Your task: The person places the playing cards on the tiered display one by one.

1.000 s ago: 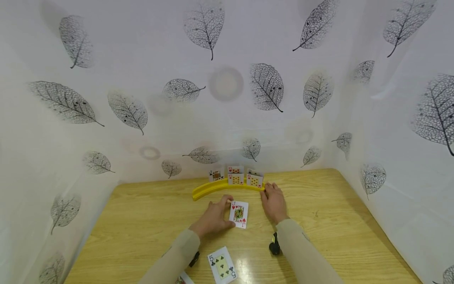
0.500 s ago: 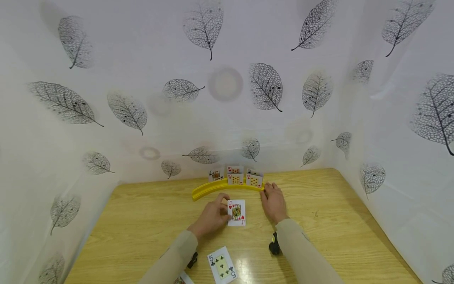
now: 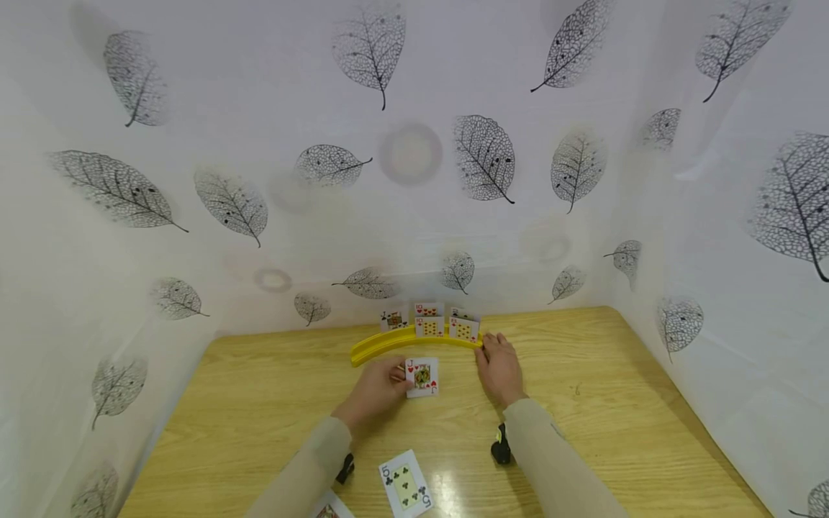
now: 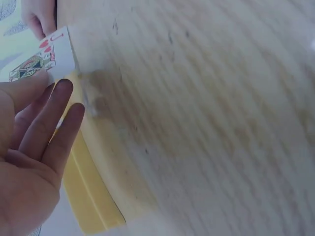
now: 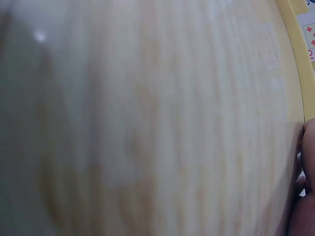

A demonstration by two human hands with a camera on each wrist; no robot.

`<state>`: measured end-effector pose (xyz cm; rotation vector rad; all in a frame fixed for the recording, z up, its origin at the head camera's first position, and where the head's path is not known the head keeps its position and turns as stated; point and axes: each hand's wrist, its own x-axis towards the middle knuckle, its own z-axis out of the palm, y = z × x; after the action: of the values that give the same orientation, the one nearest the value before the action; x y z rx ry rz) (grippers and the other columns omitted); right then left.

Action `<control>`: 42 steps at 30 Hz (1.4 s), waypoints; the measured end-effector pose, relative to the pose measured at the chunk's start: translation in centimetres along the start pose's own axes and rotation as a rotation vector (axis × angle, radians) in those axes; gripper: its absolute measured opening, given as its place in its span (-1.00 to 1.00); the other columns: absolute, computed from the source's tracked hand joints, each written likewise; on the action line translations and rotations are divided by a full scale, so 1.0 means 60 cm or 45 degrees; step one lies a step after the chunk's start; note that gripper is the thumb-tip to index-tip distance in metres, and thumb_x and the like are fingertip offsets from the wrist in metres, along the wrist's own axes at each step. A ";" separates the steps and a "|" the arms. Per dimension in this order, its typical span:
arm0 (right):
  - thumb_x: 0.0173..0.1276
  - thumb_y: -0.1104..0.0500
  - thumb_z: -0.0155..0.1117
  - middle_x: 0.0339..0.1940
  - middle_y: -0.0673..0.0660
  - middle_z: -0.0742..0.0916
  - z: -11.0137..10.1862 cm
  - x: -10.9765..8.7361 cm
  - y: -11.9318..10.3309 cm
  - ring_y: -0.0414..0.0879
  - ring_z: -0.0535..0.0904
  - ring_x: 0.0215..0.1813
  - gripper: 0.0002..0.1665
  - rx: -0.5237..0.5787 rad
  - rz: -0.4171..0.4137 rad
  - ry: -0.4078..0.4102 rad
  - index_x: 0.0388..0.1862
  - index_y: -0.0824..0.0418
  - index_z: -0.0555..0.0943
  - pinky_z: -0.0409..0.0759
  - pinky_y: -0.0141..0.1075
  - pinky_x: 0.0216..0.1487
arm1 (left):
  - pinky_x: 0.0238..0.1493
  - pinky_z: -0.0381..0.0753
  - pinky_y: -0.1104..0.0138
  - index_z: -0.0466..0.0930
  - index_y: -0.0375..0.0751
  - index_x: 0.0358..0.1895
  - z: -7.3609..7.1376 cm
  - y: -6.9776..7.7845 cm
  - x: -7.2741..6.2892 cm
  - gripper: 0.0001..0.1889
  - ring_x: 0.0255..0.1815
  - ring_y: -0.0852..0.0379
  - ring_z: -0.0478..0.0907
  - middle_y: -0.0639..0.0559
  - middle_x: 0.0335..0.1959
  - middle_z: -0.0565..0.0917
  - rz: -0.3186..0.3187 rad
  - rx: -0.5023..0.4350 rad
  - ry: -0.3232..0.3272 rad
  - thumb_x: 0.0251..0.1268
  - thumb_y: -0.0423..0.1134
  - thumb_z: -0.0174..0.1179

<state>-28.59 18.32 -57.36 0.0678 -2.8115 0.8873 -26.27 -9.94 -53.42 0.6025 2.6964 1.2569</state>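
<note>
In the head view, my left hand [image 3: 378, 390] pinches a jack of hearts [image 3: 422, 377] by its left edge, thumb in front. The left wrist view shows this card [image 4: 61, 51] face up under the thumb, with the other fingers spread below it. A curved yellow card holder [image 3: 372, 348] lies just beyond. My right hand [image 3: 501, 369] grips the holder's right end, thumb on the near side. Standing in the holder are a black-suit jack [image 3: 393, 320], a ten of hearts [image 3: 429, 309], a ten of diamonds [image 3: 429, 328], another diamond card [image 3: 464, 329] and a partly hidden card behind it.
A five of clubs [image 3: 406, 484] lies face up on the wooden table [image 3: 583, 432], nearer the body. Part of another card [image 3: 330, 506] shows beside the left sleeve. A white leaf-patterned sheet [image 3: 414, 230] hangs close behind the table and along its sides.
The left hand has lifted the jack of hearts into a pinch and moved it left and slightly away, toward the holder. The right hand stays at the holder's end.
</note>
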 end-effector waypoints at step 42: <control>0.72 0.03 0.04 0.58 0.38 0.47 0.004 0.003 0.003 0.34 0.22 0.68 -0.36 0.005 0.008 -0.007 0.52 0.47 0.39 0.14 0.21 0.70 | -0.03 0.82 0.12 0.80 -0.23 -0.21 -0.053 -0.014 0.023 -0.93 -0.13 0.00 0.79 -0.07 -0.21 0.85 -0.144 -0.077 0.473 0.37 -0.30 0.42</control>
<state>-28.84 18.33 -57.58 0.0626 -2.8168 0.8950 -28.59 -12.16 -51.91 0.2215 2.9152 1.5459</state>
